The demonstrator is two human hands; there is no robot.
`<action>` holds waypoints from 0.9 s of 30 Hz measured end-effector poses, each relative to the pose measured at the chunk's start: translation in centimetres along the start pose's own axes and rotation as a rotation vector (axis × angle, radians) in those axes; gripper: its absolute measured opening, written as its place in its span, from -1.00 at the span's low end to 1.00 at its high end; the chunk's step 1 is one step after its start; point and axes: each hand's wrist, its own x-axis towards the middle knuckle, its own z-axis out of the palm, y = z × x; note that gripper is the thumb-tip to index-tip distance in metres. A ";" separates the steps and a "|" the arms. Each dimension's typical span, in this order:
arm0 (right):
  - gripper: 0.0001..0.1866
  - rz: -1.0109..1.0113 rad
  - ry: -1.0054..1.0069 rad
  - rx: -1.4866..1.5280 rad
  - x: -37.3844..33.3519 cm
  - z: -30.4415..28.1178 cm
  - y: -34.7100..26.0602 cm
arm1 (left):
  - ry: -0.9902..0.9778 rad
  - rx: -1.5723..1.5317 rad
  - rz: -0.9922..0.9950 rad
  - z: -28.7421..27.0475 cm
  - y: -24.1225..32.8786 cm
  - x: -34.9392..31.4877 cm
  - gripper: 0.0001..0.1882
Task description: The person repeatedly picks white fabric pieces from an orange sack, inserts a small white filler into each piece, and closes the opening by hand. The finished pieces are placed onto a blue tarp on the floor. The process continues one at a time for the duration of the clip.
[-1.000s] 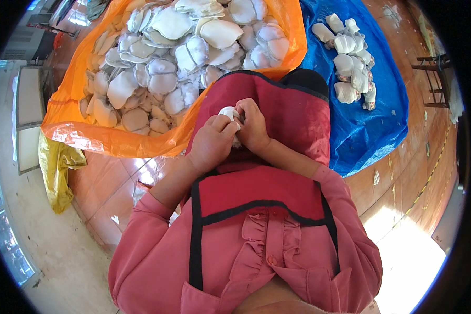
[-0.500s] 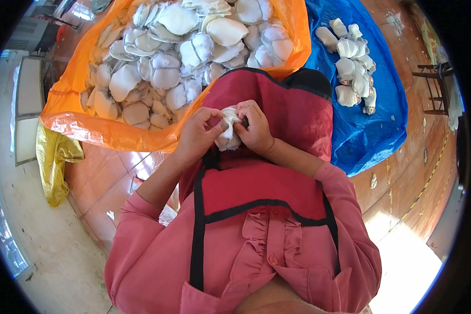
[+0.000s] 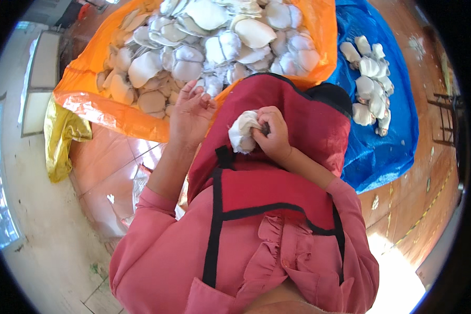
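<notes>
My right hand [image 3: 273,133] is closed on a bunched white cloth piece [image 3: 241,135] above my lap, pinching its upper right side with fingers and thumb. A small dark patch shows beside the thumb; what it is I cannot make out. My left hand [image 3: 191,116] is raised off the cloth, its palm turned up and its fingers loosely apart, with nothing visible in it. It is nearest to the front rim of the orange sack [image 3: 107,116], which holds a heap of rounded white padded fabric pieces [image 3: 206,49].
A blue plastic sheet or sack [image 3: 390,162] lies to the right, bearing several rolled white bundles [image 3: 371,90]. The red apron [image 3: 303,123] covers my lap. A yellow sack [image 3: 57,144] lies by the left wall. At the far right stands a dark wooden stool [image 3: 445,120].
My left hand has let go of the white cloth piece and moved up and left towards the orange sack. My right hand still grips the cloth. The whole view has shifted slightly.
</notes>
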 end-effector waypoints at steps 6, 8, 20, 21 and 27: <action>-0.64 0.059 -0.016 0.028 0.0 -0.1 0.1 | 0.018 -0.353 -0.148 0.7 0.1 -0.6 -0.55; -0.64 0.075 -0.012 0.046 -0.2 0.0 0.3 | -0.008 -0.394 -0.177 0.9 0.1 -0.6 -0.57; -0.64 0.068 0.018 0.052 -0.1 0.3 0.3 | -0.024 -0.397 -0.209 2.0 0.0 -0.9 -0.56; -0.64 0.071 0.019 0.051 0.0 0.3 0.3 | -0.001 -0.403 -0.214 2.2 0.1 -0.9 -0.58; -0.67 0.151 -0.029 0.104 0.0 -0.1 -0.2 | -0.052 -0.424 -0.247 2.1 -0.2 -0.7 -0.62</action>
